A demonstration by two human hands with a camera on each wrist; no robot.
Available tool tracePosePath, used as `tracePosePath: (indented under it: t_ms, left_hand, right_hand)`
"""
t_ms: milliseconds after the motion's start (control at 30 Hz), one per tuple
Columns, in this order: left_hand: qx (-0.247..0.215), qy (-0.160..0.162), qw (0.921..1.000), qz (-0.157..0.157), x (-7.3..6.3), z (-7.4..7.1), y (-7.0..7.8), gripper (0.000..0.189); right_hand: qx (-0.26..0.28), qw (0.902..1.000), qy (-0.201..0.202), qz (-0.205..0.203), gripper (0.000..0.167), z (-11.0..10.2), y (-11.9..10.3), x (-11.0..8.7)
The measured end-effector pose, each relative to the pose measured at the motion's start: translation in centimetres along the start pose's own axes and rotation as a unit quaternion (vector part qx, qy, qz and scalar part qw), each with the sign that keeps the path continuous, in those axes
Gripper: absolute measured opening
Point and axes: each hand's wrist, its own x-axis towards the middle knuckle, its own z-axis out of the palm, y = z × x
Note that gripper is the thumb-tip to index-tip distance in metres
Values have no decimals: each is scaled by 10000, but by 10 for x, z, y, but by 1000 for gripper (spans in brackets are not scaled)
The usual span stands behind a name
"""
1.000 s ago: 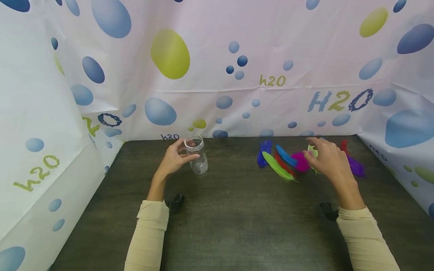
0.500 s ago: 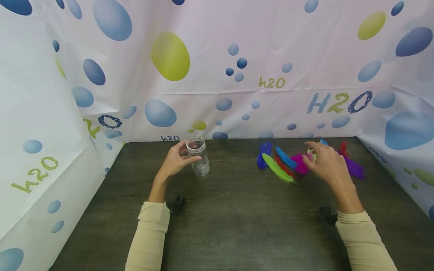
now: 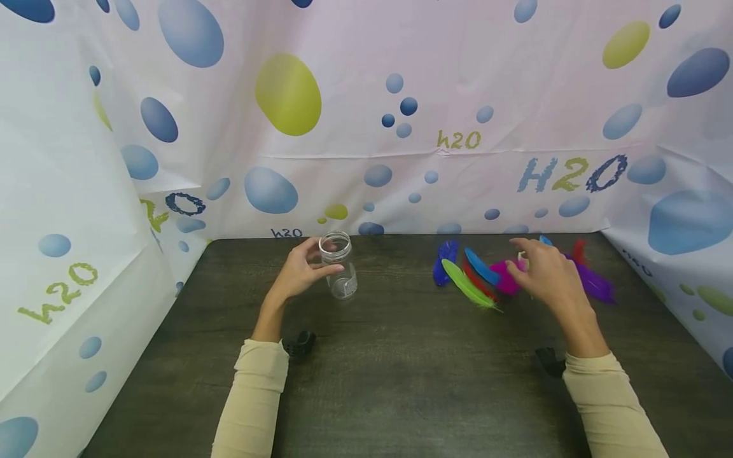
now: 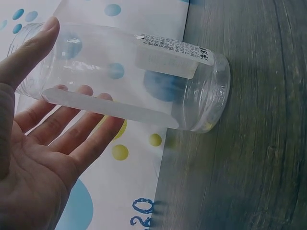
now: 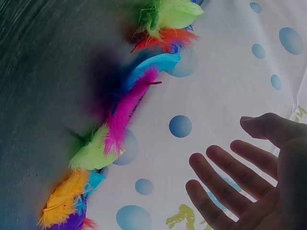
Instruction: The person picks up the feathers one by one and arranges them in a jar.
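Note:
My left hand (image 3: 300,270) holds a clear glass jar (image 3: 343,283), thumb on one side and fingers on the other. The jar stands upright, lidless, its mouth facing up; a printed white label (image 4: 175,50) shows near its base in the left wrist view. My right hand (image 3: 550,273) hovers over the right part of a row of coloured feathers, fingers spread and nothing in them. Nearest to it are a magenta feather (image 3: 506,278) and a pale green feather (image 5: 93,151). A purple feather (image 3: 597,284) lies beyond that hand, and an orange feather (image 5: 62,201) shows in the right wrist view.
Farther left in the row lie a dark blue feather (image 3: 445,264), a lime green feather (image 3: 468,285), a red feather (image 3: 480,282) and a blue feather (image 3: 481,266). The dark wooden table (image 3: 401,369) ends at a white sheet (image 3: 355,133) with printed drops behind it.
My left hand and the jar have shifted slightly to the right. The right hand has drifted a little left above the feathers, its fingers staying apart.

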Motion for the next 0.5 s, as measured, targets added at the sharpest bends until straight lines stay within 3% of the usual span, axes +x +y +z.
tracePosePath:
  t_ms: [500]
  left_hand:
    - [-129, -228, 9996, -62, -2, 12, 8, 60]
  right_hand:
    - [-11, 9995, -299, 83, 44, 8, 6, 4]
